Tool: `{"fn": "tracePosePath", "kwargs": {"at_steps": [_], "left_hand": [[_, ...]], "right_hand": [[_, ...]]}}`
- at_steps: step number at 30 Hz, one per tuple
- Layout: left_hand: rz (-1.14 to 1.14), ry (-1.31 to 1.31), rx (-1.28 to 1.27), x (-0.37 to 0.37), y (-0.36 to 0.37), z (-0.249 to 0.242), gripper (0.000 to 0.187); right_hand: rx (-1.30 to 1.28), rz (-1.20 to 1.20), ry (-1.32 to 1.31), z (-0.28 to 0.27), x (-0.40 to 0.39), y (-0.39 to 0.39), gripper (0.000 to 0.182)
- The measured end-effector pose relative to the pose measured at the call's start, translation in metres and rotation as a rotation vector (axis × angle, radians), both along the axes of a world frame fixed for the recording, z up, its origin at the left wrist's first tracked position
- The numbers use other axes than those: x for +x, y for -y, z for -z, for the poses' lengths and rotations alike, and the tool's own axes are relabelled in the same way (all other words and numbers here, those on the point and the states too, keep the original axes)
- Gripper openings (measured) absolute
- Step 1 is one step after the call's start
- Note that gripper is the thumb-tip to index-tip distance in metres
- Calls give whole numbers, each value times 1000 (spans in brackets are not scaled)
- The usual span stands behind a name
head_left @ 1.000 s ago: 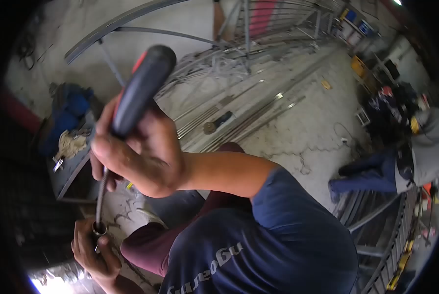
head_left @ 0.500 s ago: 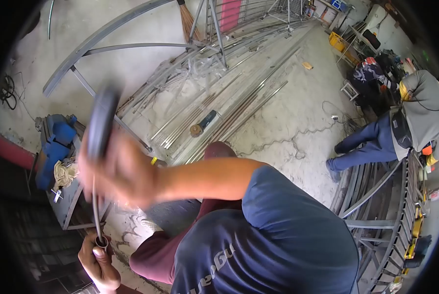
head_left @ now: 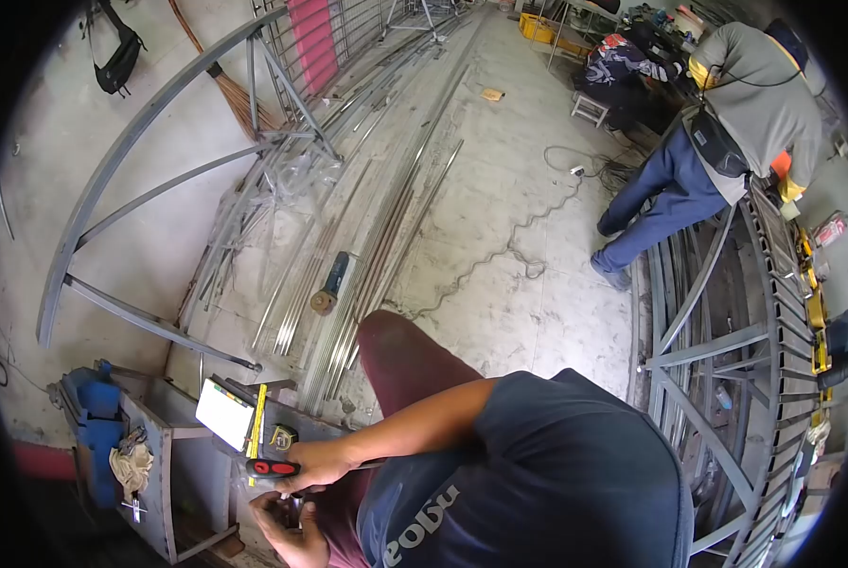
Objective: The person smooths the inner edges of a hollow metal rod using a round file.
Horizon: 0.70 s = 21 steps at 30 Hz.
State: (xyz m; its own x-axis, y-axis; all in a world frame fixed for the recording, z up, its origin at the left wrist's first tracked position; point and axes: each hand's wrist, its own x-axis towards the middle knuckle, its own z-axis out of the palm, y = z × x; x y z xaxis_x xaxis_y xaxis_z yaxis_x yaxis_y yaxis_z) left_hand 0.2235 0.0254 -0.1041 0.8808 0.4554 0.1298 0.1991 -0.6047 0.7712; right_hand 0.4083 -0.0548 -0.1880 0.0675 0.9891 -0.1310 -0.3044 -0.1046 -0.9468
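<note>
Right hand [head_left: 316, 466]: our grip has lowered, closed on the red-and-black handle [head_left: 273, 468]; the shaft looks withdrawn, so work inside the metal ring [head_left: 294, 500] seems paused.
Left hand [head_left: 296, 541]: we pinch the mostly hidden ring.

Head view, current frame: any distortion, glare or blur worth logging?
Head view: strong wide-angle look with black rounded borders; the white rectangular sheet looks washed out, with no readable detail; the lower left sinks into deep shadow; between the right hand and left hand, the small workpiece is too indistinct to identify.
</note>
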Motion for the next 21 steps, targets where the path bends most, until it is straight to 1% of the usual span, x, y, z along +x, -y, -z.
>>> {"fn": "tracePosePath", "kwargs": {"at_steps": [1, 2, 3, 5, 7, 9, 10, 13, 16, 19, 20, 21], "left_hand": [[1, -56, 39, 3, 3, -5, 38], [38, -1, -200, 1, -4, 18, 41], [38, 15, -260, 2, -2, 22, 42], [46, 48, -378, 4, 1, 26, 44], [61, 75, -405, 6, 2, 32, 46], [75, 104, -435, 5, 4, 37, 47], [85, 73, -286, 0, -1, 40, 50], [47, 59, -406, -4, 5, 34, 52], [20, 7, -377, -4, 7, 25, 53], [-49, 57, -420, -1, 9, 31, 53], [-48, 17, -285, -3, 6, 34, 52], [-15, -14, -108, 8, 12, 10, 51]], "right_hand": [[61, -25, 8, 15, -3, -3, 45], [122, -51, 18, 31, -4, -7, 43], [182, -77, 27, 32, -4, -6, 42], [265, -50, -51, 34, -5, -4, 42], [109, -185, -137, 22, 15, 4, 38], [95, -215, -158, 22, 23, 5, 34], [87, -232, -170, 23, 23, 4, 32], [131, -334, -167, 37, 23, -3, 30], [158, -339, -126, 38, 26, -5, 28], [42, -354, -103, 10, 39, 3, 24], [9, -397, 21, 5, 43, 2, 20], [58, -311, 114, 3, 38, 3, 19]]}}
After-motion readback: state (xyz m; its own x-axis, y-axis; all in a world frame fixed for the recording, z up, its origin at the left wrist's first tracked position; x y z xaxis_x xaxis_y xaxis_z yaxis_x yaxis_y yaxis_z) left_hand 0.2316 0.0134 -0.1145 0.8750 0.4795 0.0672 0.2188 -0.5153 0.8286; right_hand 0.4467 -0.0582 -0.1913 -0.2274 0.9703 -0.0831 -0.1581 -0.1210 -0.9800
